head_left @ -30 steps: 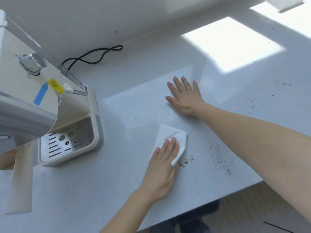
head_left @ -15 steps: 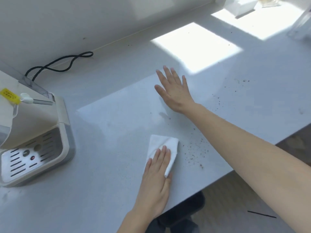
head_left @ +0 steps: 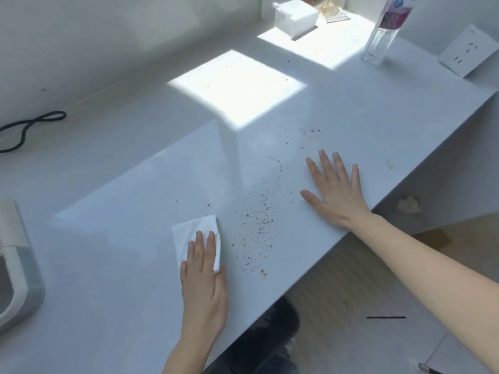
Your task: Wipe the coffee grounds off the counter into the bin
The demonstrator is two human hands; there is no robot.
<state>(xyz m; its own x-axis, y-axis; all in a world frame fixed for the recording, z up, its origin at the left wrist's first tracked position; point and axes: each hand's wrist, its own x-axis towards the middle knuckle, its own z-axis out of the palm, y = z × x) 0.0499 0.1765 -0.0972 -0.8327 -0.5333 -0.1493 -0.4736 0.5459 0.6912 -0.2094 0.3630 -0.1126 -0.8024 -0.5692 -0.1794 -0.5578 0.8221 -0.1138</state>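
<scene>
Two bare hands lie on the pale counter point(head_left: 113, 163) in the head view: the left hand point(head_left: 203, 282) presses a white tissue point(head_left: 189, 233) flat with fingers together, the right hand point(head_left: 334, 193) rests palm-down, fingers spread wide, and coffee grounds point(head_left: 256, 228) are scattered between them near the front edge.
</scene>
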